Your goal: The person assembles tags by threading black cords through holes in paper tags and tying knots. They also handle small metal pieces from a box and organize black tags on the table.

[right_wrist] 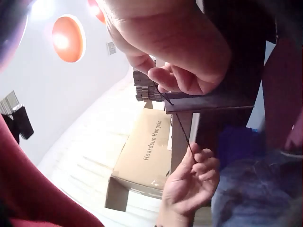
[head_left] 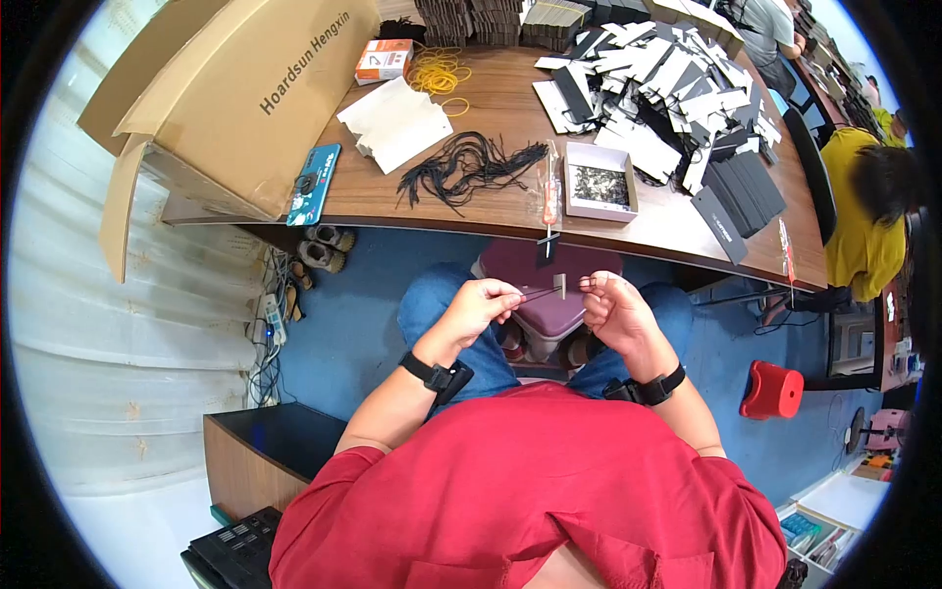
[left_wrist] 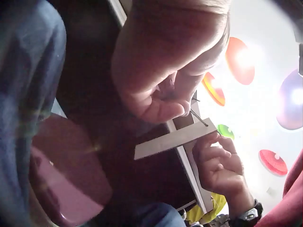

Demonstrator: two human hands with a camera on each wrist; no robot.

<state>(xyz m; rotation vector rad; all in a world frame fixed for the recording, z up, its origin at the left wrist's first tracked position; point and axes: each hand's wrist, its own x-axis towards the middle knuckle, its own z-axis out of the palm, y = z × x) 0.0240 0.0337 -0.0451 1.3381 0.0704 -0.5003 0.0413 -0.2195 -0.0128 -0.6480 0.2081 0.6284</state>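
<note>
A black cord (right_wrist: 182,130) runs from one hand to the other and passes the end of a small card tag. My left hand (head_left: 481,308) pinches the cord between thumb and fingertips. Opposite it, my right hand (head_left: 616,312) pinches the other part of the cord, fingers curled. Between them hangs the tag (head_left: 559,285), seen narrow in the head view. Its pale side (left_wrist: 170,139) shows in the left wrist view, with the cord at the end near the right fingertips. A dark side (right_wrist: 208,101) shows in the right wrist view.
On the wooden table (head_left: 383,204) lie a bundle of black cords (head_left: 466,169), a white box (head_left: 601,183), a heap of black and white tags (head_left: 667,93) and a screwdriver (head_left: 548,206). A large cardboard box (head_left: 245,108) stands left. A purple stool (head_left: 549,314) sits below the hands.
</note>
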